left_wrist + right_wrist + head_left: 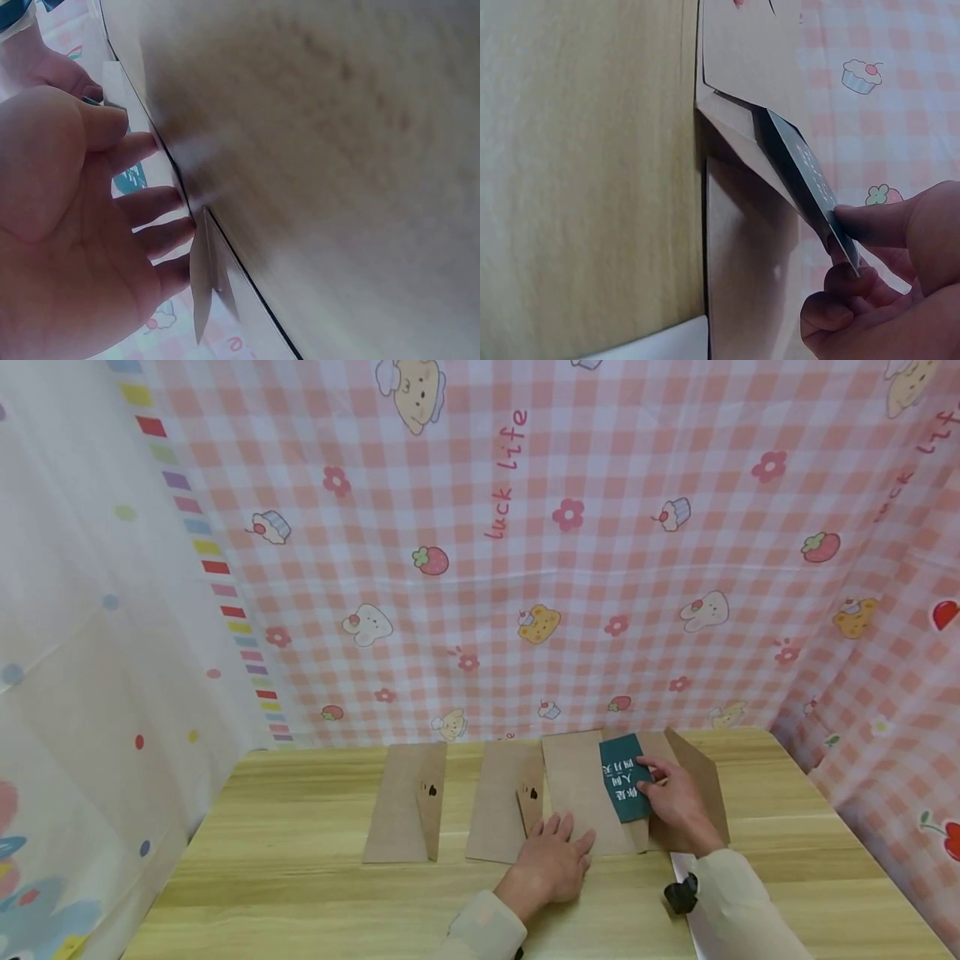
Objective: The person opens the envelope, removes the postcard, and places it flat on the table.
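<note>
My right hand [673,795] pinches a dark green card [621,762] with white characters between thumb and fingers. The card overlaps the right side of a brown paper envelope [572,777]. In the right wrist view the card [799,169] slants at the envelope's opening, with the flap underneath it. My left hand [551,864] rests on the lower edge of this envelope, fingers spread. Its fingertips also lie by the folded flap of the neighbouring envelope [495,802]. Seen from below in the left wrist view, the left palm [67,225] holds nothing.
Another envelope [397,802] with a folded, stickered flap lies farther left. To the right, an envelope with its flap [701,777] unfolded lies partly behind my right hand. A white sheet [684,862] sits under the right forearm. A checked curtain [480,610] hangs behind the table.
</note>
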